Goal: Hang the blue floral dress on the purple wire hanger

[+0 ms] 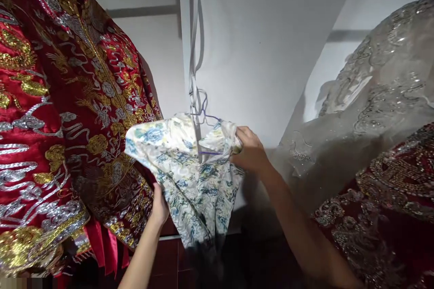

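Note:
A white floral dress [183,189] with blue, green and yellow print hangs in front of me on a thin purple hanger [212,153]. My right hand [250,148] is closed on its right shoulder, where the cloth is bunched. Lower down, my left hand [159,207] is beside the dress's left edge. Its thumb points up, and its other fingers are hidden, so its grip cannot be made out. The hanger's hook goes up to a white strap [194,31] that hangs by the wall. The dress's lower end fades into shadow.
At the left hangs a red jacket [101,99] with gold and silver embroidery, close to my left arm. A beaded, sheer pale gown [389,81] fills the upper right, with a dark red beaded garment [383,216] below it. Behind is a white wall [257,54].

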Tool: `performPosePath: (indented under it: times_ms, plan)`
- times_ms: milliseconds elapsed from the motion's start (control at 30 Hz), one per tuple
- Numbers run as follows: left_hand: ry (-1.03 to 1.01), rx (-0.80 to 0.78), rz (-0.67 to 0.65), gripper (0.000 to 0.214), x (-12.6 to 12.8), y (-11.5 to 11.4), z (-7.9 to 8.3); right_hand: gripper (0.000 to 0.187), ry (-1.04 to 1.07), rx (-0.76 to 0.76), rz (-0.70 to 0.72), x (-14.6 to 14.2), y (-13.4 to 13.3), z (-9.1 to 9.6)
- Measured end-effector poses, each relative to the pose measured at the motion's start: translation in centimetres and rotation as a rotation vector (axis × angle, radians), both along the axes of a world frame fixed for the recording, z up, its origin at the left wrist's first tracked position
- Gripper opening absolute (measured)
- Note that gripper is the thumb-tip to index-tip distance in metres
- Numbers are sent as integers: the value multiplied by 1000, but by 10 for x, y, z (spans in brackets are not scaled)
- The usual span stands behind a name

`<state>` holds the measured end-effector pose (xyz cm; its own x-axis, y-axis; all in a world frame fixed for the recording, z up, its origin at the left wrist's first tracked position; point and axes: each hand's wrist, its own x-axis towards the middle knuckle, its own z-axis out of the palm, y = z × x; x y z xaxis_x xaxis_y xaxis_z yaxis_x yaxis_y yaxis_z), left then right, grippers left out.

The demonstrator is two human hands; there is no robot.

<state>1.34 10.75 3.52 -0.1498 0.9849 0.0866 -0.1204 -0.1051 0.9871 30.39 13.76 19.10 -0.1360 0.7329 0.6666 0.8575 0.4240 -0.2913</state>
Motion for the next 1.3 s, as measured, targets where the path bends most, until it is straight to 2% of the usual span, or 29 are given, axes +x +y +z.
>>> performPosePath:
  times_ms: [67,167,233,333,367,400,467,533,633,733,800,867,900,933,1033,1100,1200,1300]
  plan:
    - [-126,-62,27,73,1,-12,-17,98,-64,-22,59,-10,-6,2]
    - [-211,-88,35,77,7,-30,-34,98,-82,-4,149,-14,-28,-16]
    - [-250,-150,48,73,12,-43,-41,83,43,48,217,-14,-47,-41]
    - [-328,-256,81,67,21,-60,-42,41,460,65,196,-30,-76,-90]
    - [-353,-272,77,65,24,-65,-40,26,597,7,165,-40,-84,-107]
    - [-377,-276,59,64,26,-69,-38,21,668,-132,168,-53,-91,-122]
    - [-423,-272,-11,63,27,-75,-30,32,738,-457,287,-79,-102,-148]
    - [-449,-270,-75,64,25,-77,-24,39,755,-645,401,-99,-108,-161]
    - [-399,-255,-56,65,19,-77,-21,44,809,-632,411,-111,-109,-166]
    - [-194,-176,39,67,15,-82,-27,47,925,-646,383,-106,-110,-165]
    - [45,-37,246,75,18,-91,-35,45,1020,-694,381,-102,-113,-164]
    - [285,166,497,80,25,-102,-44,44,1061,-718,386,-100,-118,-163]
    - [379,256,565,78,30,-108,-48,44,1055,-723,393,-100,-121,-162]
    - [452,324,578,73,35,-112,-50,44,1043,-729,403,-101,-124,-160]
    - [587,382,421,54,49,-115,-51,44,1010,-759,436,-105,-131,-156]
    - [596,368,217,35,55,-108,-46,43,971,-793,472,-107,-134,-154]
    - [493,344,-80,3,62,-93,-37,45,945,-858,520,-102,-129,-149]
    - [483,346,-187,17,70,-82,-29,44,1085,-810,454,-86,-103,-121]
